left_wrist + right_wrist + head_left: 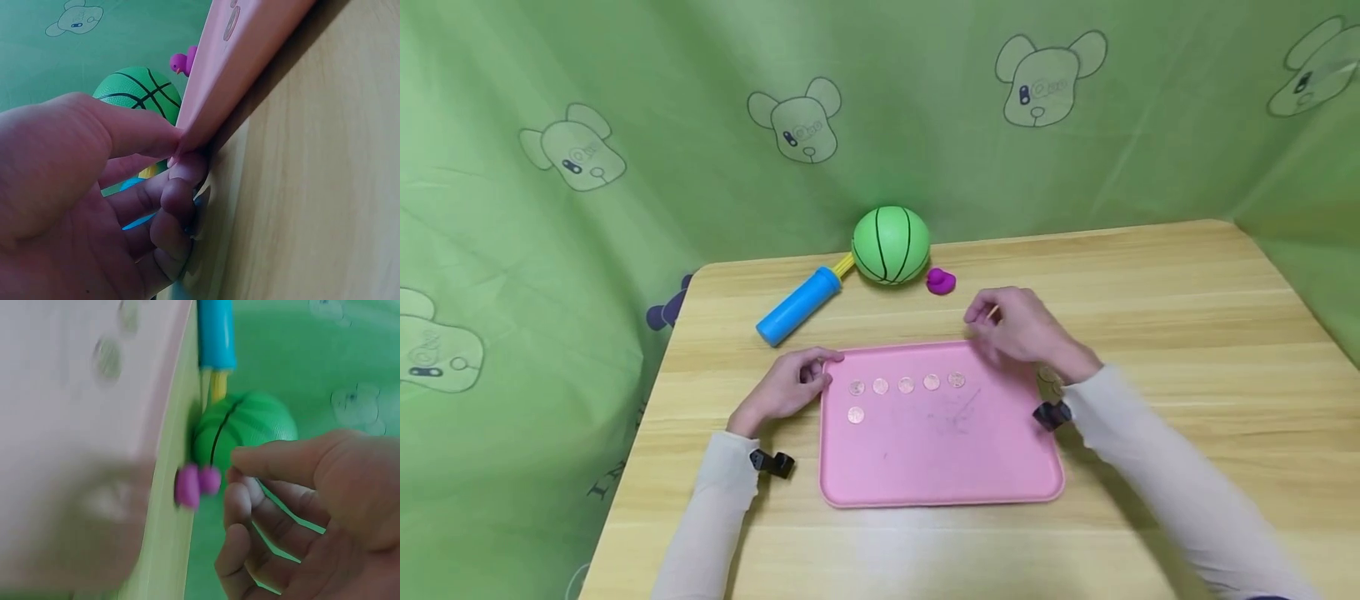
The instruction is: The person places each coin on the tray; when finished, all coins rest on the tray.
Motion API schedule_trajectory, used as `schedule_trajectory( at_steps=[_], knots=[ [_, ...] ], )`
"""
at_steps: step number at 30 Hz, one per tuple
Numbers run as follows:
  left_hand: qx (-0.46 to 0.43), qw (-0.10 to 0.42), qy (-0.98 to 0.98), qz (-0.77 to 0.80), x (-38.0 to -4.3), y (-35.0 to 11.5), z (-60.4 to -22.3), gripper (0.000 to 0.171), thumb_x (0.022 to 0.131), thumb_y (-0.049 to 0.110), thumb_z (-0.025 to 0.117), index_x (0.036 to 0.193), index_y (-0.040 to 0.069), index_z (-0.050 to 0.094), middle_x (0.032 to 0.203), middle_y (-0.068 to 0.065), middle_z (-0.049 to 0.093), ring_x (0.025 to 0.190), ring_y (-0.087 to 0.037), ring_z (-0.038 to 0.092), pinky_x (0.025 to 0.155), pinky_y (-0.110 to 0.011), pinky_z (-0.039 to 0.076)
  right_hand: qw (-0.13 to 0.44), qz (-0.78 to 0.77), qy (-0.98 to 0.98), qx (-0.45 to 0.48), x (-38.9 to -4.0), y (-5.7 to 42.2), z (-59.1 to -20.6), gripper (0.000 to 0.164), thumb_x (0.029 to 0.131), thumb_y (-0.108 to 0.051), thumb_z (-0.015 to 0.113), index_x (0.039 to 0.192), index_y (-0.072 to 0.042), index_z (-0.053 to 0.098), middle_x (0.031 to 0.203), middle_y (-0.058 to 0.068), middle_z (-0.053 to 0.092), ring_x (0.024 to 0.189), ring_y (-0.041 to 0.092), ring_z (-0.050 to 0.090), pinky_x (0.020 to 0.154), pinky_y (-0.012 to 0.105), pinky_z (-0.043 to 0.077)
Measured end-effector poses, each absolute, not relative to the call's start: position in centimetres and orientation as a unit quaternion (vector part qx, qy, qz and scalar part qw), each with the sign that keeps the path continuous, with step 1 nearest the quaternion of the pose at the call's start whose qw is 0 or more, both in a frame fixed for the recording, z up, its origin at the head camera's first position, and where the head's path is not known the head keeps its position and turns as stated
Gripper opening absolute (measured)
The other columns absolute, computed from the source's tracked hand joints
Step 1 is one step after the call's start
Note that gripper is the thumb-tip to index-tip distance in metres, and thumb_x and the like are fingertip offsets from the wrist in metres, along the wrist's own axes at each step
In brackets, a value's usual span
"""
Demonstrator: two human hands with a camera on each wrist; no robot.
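A pink tray [925, 475] lies on the wooden table, with a row of several copper-coloured coins [906, 385] near its far side and a single coin [855, 415] below the row's left end. My left hand [786, 387] pinches the tray's far left corner, thumb on the rim and fingers beneath, as the left wrist view shows. Above the far right corner hovers my right hand [1018, 325], its thumb and fingertips brought together. Whether a coin sits between them is hidden. More coins [1048, 375] lie on the table right of the tray, partly covered by the right forearm.
Behind the tray stand a green ball [891, 246], a blue hand pump [799, 307] with a yellow end, and a small purple duck [941, 281]. A green curtain [917, 125] hangs along the table's far edge. Both wrists carry small black cameras [1051, 415].
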State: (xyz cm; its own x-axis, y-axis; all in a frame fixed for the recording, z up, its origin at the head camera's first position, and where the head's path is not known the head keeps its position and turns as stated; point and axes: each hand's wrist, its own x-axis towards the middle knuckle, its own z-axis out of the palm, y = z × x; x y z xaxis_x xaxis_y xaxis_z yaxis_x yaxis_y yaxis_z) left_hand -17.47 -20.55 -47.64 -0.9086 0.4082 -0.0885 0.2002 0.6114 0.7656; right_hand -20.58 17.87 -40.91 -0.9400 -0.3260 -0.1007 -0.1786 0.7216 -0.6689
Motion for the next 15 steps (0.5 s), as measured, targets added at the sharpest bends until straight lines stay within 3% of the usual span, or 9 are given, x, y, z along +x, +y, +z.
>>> schedule_trajectory(
  at_steps=[6, 10, 13, 15],
  knots=[
    [0.170, 0.129, 0.890, 0.404, -17.5, -20.6, -47.6, 0.037, 0.104, 0.005, 0.068, 0.140, 0.006, 0.072, 0.092, -0.007, 0.065, 0.078, -0.014, 0.055, 0.068, -0.021, 0.045, 0.110, -0.331, 0.928, -0.132, -20.6, 22.0, -41.4, 0.023, 0.100, -0.004, 0.070, 0.121, 0.005, 0.076, 0.107, 0.020, 0.076, 0.087, 0.025, 0.073, 0.067, 0.026, 0.058],
    [0.174, 0.126, 0.889, 0.406, -17.5, -20.6, -47.7, 0.036, 0.104, 0.004, 0.068, 0.140, 0.006, 0.072, 0.092, -0.007, 0.065, 0.078, -0.014, 0.054, 0.068, -0.021, 0.044, 0.115, -0.310, 0.931, -0.155, -20.3, 23.7, -41.9, 0.027, 0.097, 0.000, 0.073, 0.123, 0.008, 0.074, 0.108, 0.022, 0.077, 0.093, 0.030, 0.076, 0.082, 0.038, 0.064],
    [0.174, 0.126, 0.888, 0.406, -17.5, -20.7, -47.9, 0.036, 0.104, 0.005, 0.068, 0.140, 0.006, 0.072, 0.092, -0.007, 0.064, 0.077, -0.014, 0.054, 0.068, -0.021, 0.044, 0.124, -0.297, 0.931, -0.171, -20.1, 24.6, -42.3, 0.030, 0.093, 0.003, 0.075, 0.123, 0.007, 0.074, 0.108, 0.020, 0.077, 0.098, 0.032, 0.077, 0.094, 0.053, 0.063],
    [0.173, 0.127, 0.888, 0.406, -17.5, -20.6, -47.9, 0.036, 0.105, 0.005, 0.068, 0.140, 0.006, 0.072, 0.092, -0.007, 0.063, 0.077, -0.015, 0.053, 0.068, -0.021, 0.043, 0.133, -0.293, 0.931, -0.175, -20.0, 24.9, -42.6, 0.032, 0.092, 0.003, 0.076, 0.123, 0.006, 0.073, 0.107, 0.018, 0.077, 0.097, 0.031, 0.076, 0.095, 0.056, 0.062]
  ],
)
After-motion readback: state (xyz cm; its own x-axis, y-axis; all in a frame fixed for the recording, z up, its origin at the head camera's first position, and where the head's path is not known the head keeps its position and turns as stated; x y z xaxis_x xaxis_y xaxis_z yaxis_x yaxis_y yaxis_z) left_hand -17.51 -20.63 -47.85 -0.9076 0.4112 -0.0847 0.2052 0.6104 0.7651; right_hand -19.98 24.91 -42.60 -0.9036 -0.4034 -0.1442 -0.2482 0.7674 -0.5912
